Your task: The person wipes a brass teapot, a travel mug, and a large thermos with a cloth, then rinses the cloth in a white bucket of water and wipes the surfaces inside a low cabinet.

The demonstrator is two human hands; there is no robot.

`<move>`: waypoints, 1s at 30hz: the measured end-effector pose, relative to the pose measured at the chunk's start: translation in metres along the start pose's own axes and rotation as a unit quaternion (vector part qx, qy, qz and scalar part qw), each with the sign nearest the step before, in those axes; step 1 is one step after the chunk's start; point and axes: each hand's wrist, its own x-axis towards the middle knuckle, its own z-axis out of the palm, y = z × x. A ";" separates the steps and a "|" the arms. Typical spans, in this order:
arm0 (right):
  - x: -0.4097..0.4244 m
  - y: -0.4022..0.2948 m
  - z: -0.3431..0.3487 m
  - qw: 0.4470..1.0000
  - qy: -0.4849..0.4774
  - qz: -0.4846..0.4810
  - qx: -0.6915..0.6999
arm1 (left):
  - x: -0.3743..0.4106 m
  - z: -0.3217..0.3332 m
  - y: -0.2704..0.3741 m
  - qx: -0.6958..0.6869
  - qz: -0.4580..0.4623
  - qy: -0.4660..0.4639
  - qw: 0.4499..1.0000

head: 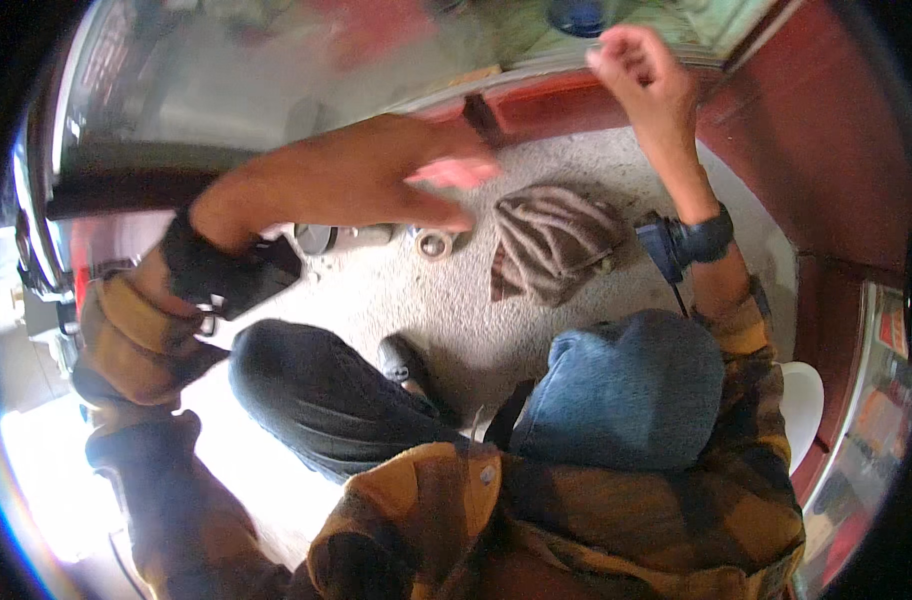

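Note:
My left hand (433, 161) is blurred and reaches across in front of the red lower frame (561, 112) of a glass-fronted cabinet. Its thumb stands apart from the fingers, and nothing shows between them. Close by its fingertips, a dark strip-like piece (483, 120) lies against the frame. Farther right, my right hand (643, 71) is raised before the glass pane (238, 67) with its fingers curled; whether it grips something small is unclear. Below both hands, a crumpled brown striped cloth (553, 240) lies on the speckled floor (456, 307).
A roll of tape (433, 244) and a dark round object (315, 238) are on the floor left of the cloth. A red panel (838, 150) rises at right, near a white rounded seat edge (801, 412). Behind the glass is a blue round object (579, 16).

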 end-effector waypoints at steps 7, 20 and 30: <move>-0.096 -0.002 0.100 0.884 -0.458 0.079 0.049 | -0.164 0.010 -0.074 -0.195 -0.372 -0.097 0.902; -0.158 0.019 0.249 0.847 -0.481 -0.115 -0.196 | -0.221 0.215 -0.203 -0.424 -0.298 0.024 0.855; -0.185 0.025 0.251 0.847 -0.400 -0.250 -0.244 | -0.222 0.273 -0.303 -0.346 -0.317 0.386 0.794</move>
